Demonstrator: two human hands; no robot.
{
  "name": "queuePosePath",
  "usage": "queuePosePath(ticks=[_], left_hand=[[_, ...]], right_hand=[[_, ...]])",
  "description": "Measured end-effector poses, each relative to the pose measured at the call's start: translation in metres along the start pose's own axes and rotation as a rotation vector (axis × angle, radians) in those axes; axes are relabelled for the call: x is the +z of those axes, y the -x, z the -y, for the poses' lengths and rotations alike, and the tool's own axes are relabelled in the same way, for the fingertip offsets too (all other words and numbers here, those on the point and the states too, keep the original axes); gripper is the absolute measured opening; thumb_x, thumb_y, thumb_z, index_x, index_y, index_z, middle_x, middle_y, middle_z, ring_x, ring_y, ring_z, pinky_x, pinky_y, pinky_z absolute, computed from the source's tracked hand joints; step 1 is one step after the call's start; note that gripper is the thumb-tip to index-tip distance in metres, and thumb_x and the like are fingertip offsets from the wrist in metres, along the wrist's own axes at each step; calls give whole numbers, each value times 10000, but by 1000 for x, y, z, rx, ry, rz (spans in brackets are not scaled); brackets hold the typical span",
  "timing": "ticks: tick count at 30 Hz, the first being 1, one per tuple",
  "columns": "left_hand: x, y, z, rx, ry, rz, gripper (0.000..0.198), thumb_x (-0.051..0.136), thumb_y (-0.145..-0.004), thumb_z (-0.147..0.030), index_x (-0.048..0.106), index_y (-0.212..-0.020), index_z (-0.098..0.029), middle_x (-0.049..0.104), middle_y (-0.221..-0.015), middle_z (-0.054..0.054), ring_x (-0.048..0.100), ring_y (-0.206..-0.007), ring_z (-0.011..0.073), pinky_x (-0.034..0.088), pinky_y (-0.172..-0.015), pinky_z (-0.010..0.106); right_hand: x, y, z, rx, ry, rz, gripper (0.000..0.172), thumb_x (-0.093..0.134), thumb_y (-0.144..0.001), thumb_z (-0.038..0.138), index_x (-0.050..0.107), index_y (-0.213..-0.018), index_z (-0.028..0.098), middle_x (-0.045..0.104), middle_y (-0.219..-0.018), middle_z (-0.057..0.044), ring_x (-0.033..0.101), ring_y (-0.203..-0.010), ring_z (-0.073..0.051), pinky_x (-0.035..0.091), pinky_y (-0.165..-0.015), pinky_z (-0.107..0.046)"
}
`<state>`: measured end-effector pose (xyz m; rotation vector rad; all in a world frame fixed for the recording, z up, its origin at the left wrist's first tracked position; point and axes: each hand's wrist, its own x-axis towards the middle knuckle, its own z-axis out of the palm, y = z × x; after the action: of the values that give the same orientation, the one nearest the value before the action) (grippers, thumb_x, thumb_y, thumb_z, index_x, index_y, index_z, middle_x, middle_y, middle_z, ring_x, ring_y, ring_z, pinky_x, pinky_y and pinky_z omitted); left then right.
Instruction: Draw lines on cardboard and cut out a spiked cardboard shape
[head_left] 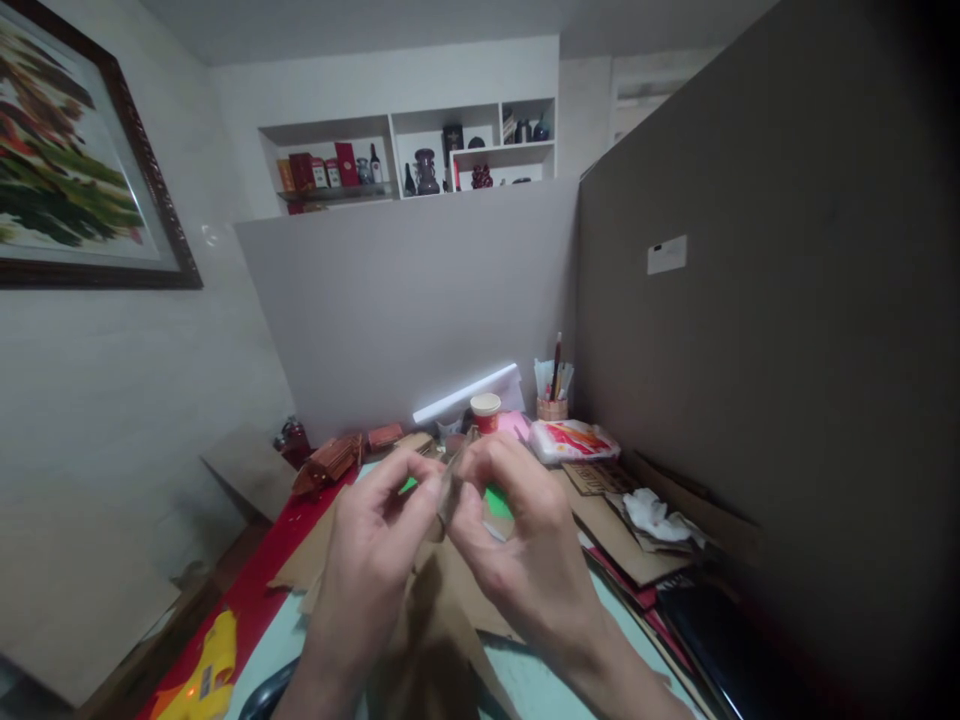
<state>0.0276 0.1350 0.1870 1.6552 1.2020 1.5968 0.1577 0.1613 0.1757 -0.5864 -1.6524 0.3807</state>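
Observation:
Both hands are raised close together over the table, at the middle of the view. My left hand (379,530) pinches a small brownish piece of cardboard (452,482) between thumb and fingers. On the other side of that piece, my right hand (517,520) grips it too, with its fingers bent. The piece is thin and held on edge; the fingers cover part of it. Below the hands lie larger sheets of brown cardboard (457,590) on a light green surface (532,680).
A yellow glue gun (210,670) lies at the lower left on red cloth (255,570). Behind the hands stand a paper cup (486,412) and a pen holder (553,408). Cardboard scraps (630,540), crumpled tissue (656,515) and a black object (724,640) lie at right.

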Motion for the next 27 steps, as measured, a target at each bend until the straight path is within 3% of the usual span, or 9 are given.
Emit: queuePosePath(ticks=[7,15,18,21,23,27], left_hand=[[-1,2,2,25,19,-25,196,619,-943,-344,652,-789,-228,654,-850,-19,590,-814,156,417,-682,253],[3,1,1,353,-214,-26,174,554,-968,-197,634,-822,-246,652,-892,-30,604,-878,120,450,-750,178],[5,2,-1,372,-203,-66,180,551,-962,-183,607,-799,-235,643,-874,-30,589,-825,113,440,-705,186],[6,4,-2,373,-211,-35,186,548,-957,-171,598,-787,-229,640,-876,-25,595,-810,113,450,-692,194],[7,5,-2,366,-202,-5,178,554,-952,-164,600,-792,-228,642,-884,-22,607,-818,120,466,-707,203],[10,5,-1,316,-130,-54,196,566,-945,-174,608,-762,-231,659,-892,-14,618,-874,137,462,-739,207]], right_hand=[[-2,-3,3,46,-38,9,133,487,-834,92,466,-766,204,503,-815,-14,509,-757,-167,415,-691,-314],[-10,-5,-2,203,-78,100,240,543,-996,298,457,-784,224,501,-802,27,503,-758,-157,385,-698,-309],[-13,-5,-1,179,-73,131,250,487,-1023,248,450,-777,223,491,-810,29,492,-771,-152,372,-712,-306],[-13,-5,2,145,-52,128,251,466,-1000,186,439,-753,219,477,-804,24,474,-751,-152,357,-698,-312],[-11,-5,4,149,-49,94,244,472,-973,161,426,-741,220,467,-796,23,462,-741,-155,346,-687,-315],[-7,-4,5,205,-98,7,230,500,-912,157,410,-711,227,472,-772,22,463,-735,-161,350,-688,-321]])
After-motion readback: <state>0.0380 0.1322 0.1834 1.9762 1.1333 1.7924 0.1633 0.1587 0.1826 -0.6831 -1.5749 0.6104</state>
